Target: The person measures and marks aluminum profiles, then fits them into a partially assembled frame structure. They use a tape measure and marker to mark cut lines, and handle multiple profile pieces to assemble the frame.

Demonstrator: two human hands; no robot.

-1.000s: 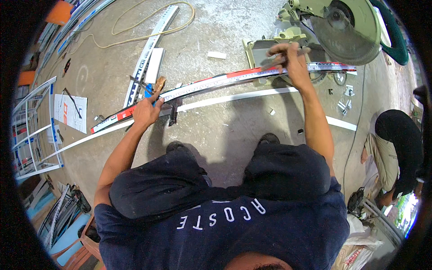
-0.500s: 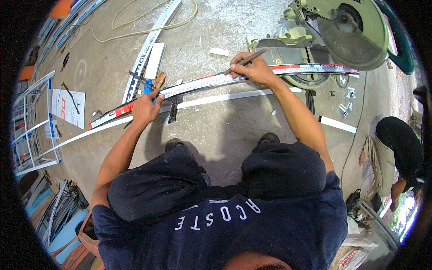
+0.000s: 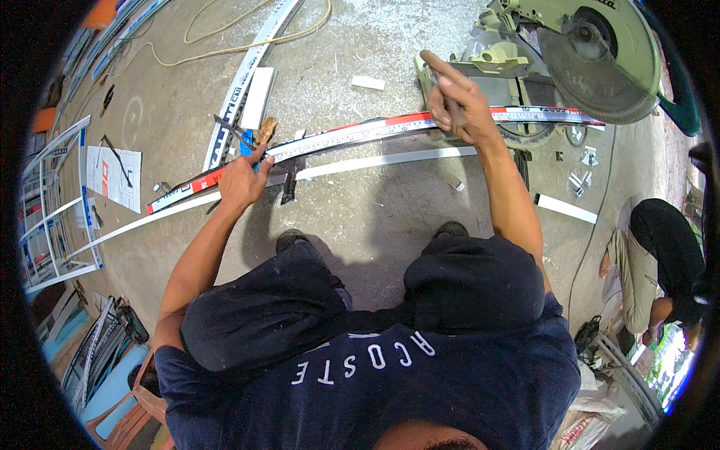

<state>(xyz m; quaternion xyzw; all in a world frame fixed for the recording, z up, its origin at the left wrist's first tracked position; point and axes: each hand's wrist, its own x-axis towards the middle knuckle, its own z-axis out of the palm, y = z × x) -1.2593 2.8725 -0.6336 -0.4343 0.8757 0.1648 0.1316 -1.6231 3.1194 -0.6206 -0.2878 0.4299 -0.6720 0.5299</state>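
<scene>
A long aluminium profile with red, white and black film stretches in front of me from the left to the saw. Along it runs a pale, marked measuring tape. My left hand is closed at the tape's left end, pressing it against the profile. Above the profile, farther right, my right hand is raised with its index finger stretched out. A pencil is gripped in its other fingers, mostly hidden. Nearer me a narrow white strip lies roughly alongside the profile.
A green miter saw stands at the far right, under which the profile's right end reaches. Beside my left hand lie a tool with a blue handle and white offcuts. A person crouches at the right. A hose curls behind.
My right hand has moved right along the profile and lifted its index finger; the pencil has turned and now barely shows. My left hand has stayed in place.
</scene>
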